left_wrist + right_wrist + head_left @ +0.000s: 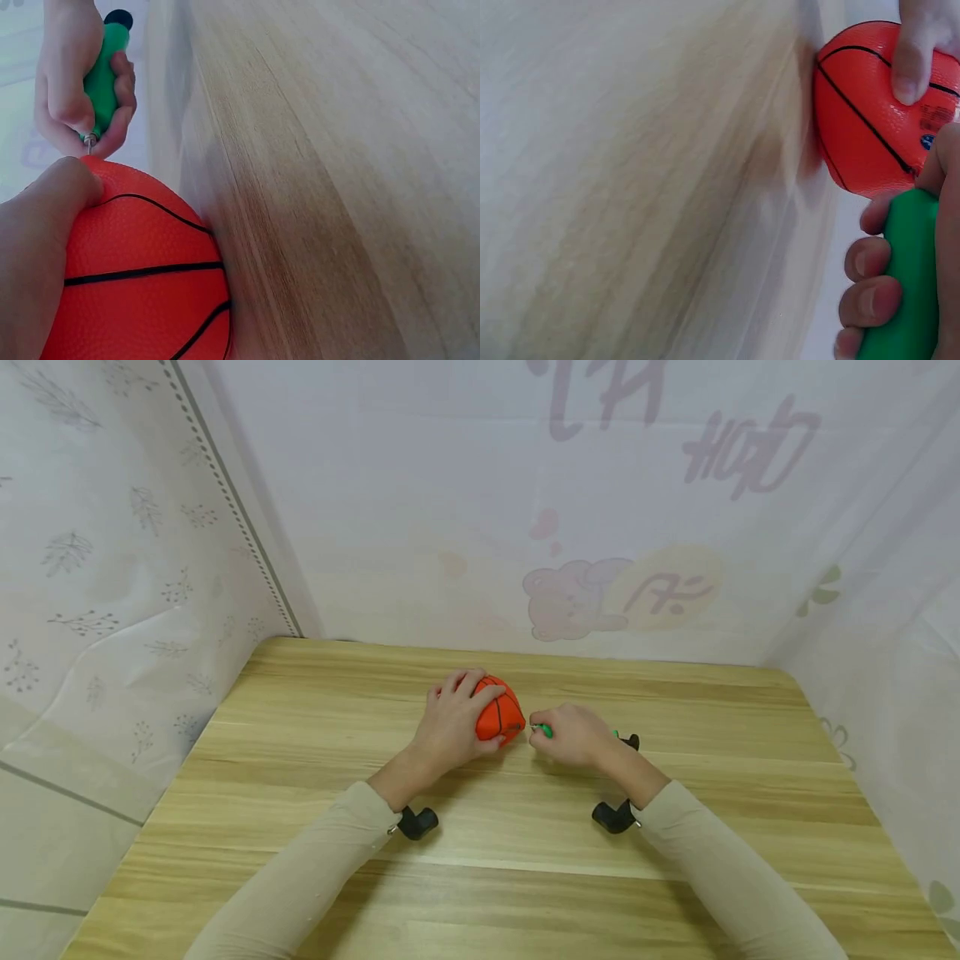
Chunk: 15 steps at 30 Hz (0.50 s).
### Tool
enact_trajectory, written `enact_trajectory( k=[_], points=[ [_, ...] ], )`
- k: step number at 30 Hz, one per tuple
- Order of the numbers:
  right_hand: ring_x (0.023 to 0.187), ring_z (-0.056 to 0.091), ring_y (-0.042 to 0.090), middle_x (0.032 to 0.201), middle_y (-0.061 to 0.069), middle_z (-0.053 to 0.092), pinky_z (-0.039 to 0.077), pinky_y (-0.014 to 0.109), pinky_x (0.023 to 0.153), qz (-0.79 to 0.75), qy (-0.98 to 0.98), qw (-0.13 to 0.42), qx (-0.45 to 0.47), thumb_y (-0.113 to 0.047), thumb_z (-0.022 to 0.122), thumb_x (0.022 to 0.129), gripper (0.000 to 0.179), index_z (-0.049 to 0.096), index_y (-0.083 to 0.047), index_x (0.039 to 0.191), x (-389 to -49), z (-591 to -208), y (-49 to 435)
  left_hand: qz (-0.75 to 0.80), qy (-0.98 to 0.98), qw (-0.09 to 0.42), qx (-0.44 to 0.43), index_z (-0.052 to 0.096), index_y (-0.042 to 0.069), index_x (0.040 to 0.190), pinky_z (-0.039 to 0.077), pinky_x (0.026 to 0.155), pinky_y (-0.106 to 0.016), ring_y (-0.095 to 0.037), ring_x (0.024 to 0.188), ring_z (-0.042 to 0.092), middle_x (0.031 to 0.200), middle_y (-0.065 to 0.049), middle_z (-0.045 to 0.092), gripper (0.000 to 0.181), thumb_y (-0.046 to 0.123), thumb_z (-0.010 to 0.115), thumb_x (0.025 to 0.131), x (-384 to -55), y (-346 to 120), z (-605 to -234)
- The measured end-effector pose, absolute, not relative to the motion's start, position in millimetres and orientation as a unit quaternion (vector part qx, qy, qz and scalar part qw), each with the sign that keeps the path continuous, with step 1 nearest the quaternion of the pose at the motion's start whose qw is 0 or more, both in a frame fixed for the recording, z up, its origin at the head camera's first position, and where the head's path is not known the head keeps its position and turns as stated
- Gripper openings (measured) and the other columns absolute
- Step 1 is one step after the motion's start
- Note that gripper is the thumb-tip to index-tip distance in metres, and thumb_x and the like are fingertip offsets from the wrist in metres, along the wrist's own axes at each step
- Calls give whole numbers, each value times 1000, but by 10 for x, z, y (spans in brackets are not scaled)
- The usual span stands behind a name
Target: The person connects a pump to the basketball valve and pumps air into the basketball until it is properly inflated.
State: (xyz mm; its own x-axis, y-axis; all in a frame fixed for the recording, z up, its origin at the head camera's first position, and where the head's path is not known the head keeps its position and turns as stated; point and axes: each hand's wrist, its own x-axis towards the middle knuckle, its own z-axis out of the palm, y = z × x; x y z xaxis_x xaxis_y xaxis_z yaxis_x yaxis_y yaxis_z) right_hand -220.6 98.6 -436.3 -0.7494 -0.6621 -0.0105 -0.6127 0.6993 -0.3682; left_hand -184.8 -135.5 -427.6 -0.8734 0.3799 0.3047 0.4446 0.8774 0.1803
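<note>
A small orange-red toy basketball (498, 720) with black lines sits on the table, its side looking somewhat flattened. My left hand (452, 720) grips it, fingers over the top and thumb on the near side. To its right, my right hand (572, 735) is wrapped around a green hand pump (909, 277) with a black end. From the pump's front a thin metal needle (90, 145) points at the basketball. In the left wrist view the needle's tip meets the ball's surface; how deep it goes in cannot be seen. Dark print shows on the ball near that spot.
The wood-grain table (480, 893) reaches back to a wall covering (420, 527) printed with a bear and lettering. Black mounts (417, 823) stick out from both wrists. Patterned sheets (112, 527) hang at the left and right sides.
</note>
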Motion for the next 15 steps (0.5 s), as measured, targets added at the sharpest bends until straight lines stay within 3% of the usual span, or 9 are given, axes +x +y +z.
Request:
enact_trajectory(
  k=[10, 15],
  points=[
    [50, 36, 8, 58, -9, 38, 25, 25, 44, -78, 920, -56, -379, -21, 55, 83, 12, 47, -20, 74, -2168, -4414, 1067, -136, -960, 126, -210, 60, 24, 136, 46, 91, -59, -35, 132, 41, 143, -9, 47, 69, 45, 86, 75, -1885, -1298, -4287],
    [46, 32, 7, 57, -8, 37, 24, 25, 42, -45, 914, -108, -389, -20, 56, 82, 12, 48, -19, 74, -2152, -4444, 1109, -141, -959, 126, -210, 60, 24, 136, 47, 90, -59, -34, 132, 41, 143, -9, 47, 69, 44, 87, 75, -1898, -1267, -4300]
  ],
)
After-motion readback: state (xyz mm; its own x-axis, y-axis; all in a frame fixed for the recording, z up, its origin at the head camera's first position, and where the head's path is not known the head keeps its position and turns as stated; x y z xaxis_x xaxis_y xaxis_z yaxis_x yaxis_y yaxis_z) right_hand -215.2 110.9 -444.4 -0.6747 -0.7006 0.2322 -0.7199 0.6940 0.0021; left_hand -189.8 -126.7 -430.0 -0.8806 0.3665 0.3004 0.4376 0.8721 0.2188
